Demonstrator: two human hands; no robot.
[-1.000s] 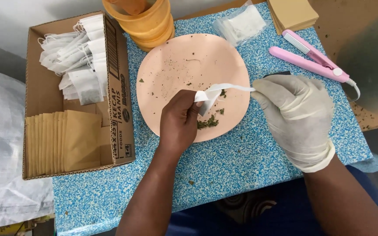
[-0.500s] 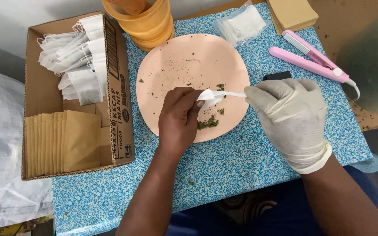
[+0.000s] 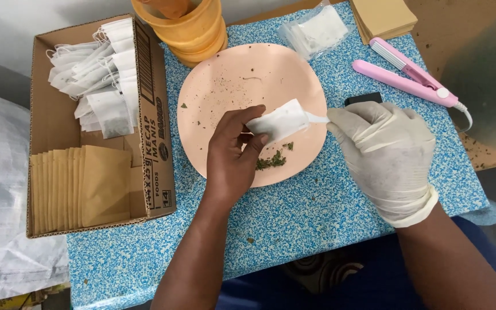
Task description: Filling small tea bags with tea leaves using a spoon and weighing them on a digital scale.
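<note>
White filter-paper tea bag (image 3: 279,120), crumpled a second ago, is now lying flat over the pink plate (image 3: 225,86), the bare left hand (image 3: 233,158) pinching its near end, the gloved right hand (image 3: 383,149) (spoon handle (image 3: 317,118) showing) gripping its spoon just beside the bag's mouth.

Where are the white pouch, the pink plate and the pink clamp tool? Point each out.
white pouch (image 3: 279,121), head view, middle of its flat face.
pink plate (image 3: 231,86), head view, bare upper part.
pink clamp tool (image 3: 409,86), head view, lower arm near the hinge.
</note>
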